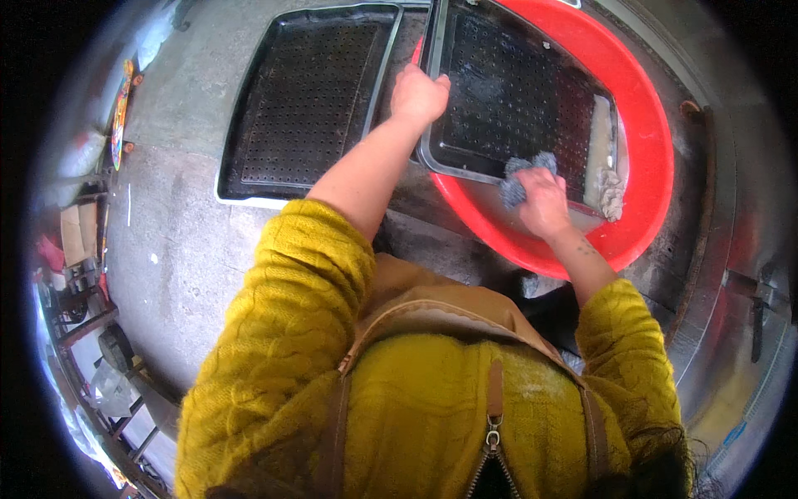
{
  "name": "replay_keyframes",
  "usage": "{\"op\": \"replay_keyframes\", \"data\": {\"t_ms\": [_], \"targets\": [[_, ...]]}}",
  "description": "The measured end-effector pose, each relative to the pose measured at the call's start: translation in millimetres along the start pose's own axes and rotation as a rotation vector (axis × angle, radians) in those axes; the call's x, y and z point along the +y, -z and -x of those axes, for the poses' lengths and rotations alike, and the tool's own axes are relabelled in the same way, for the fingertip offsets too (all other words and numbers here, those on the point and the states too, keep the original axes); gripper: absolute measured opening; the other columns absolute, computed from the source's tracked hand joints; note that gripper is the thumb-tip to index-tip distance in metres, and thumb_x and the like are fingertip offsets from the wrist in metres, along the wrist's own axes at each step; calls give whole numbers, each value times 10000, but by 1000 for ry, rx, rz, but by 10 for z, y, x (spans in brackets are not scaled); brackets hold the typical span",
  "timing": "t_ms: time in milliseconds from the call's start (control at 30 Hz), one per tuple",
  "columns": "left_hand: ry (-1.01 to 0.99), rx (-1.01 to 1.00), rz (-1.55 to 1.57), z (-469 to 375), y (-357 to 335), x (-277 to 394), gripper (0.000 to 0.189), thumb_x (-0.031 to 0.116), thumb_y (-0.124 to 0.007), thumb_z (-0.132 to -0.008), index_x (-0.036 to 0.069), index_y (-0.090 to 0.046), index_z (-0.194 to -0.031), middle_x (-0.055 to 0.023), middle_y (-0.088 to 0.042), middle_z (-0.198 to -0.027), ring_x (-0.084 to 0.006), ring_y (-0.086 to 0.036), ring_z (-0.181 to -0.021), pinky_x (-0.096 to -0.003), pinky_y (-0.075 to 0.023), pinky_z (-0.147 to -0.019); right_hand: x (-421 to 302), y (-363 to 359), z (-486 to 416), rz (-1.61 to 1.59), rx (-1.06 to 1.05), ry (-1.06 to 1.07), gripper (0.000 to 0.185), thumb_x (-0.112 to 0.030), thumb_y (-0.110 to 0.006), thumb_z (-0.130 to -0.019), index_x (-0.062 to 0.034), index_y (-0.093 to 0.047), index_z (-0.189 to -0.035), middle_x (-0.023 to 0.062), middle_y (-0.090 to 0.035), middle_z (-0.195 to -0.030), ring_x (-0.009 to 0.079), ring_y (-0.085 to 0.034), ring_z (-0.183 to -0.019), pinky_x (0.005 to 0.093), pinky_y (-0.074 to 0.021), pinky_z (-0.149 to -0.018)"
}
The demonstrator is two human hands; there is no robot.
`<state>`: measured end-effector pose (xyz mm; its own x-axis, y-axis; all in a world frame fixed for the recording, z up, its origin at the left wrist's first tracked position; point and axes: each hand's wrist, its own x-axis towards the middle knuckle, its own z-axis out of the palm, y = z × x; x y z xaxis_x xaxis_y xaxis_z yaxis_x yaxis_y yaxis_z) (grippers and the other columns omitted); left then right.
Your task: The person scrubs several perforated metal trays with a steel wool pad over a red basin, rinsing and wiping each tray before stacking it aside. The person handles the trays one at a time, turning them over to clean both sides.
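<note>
My left hand [419, 95] grips the left rim of a black perforated baking tray [505, 87], which is tilted over a large red plastic basin [645, 125]. The tray's lower right end dips into cloudy water [492, 203]. In my right hand [543, 203] is a bunched grey-blue cloth [517, 181], pressed to the tray's near rim. A pale crumpled rag [611, 192] hangs at the tray's lower right corner. To the left, a second black perforated tray [312, 103] lies on the concrete floor.
A colourful skateboard [120, 115] stands on edge at the far left. Shelving with a cardboard box [79, 234] and plastic bags [112, 390] lines the left side. At the right runs a metal-faced wall or cabinet [739, 218]. My tan apron [430, 280] hangs forward below my arms.
</note>
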<state>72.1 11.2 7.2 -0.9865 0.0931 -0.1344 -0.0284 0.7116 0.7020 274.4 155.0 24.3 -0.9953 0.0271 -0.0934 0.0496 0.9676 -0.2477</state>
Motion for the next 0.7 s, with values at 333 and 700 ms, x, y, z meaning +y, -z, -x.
{"op": "replay_keyframes", "data": {"t_ms": [333,700], "targets": [[-10,5,-1,-1,32,-3,616,370,-649,-817,-69,-490,-1218,-259,-532,-1247,-378,-532,-1164,-417,-427,-988,268,-92,177,20,-42,-116,477,-46,-634,-643,-136,-625,-1112,63,-647,-1100,243,-530,-1138,424,-378,-928],[-40,49,11,-35,25,-44,610,344,-654,-779,-82,-524,-1197,-275,-585,-1181,-383,-565,-1127,-415,-432,-982,214,-704,-37,-231,309,221,493,-33,-649,-626,-150,-613,-1103,60,-636,-1125,261,-540,-1130,407,-380,-976]]}}
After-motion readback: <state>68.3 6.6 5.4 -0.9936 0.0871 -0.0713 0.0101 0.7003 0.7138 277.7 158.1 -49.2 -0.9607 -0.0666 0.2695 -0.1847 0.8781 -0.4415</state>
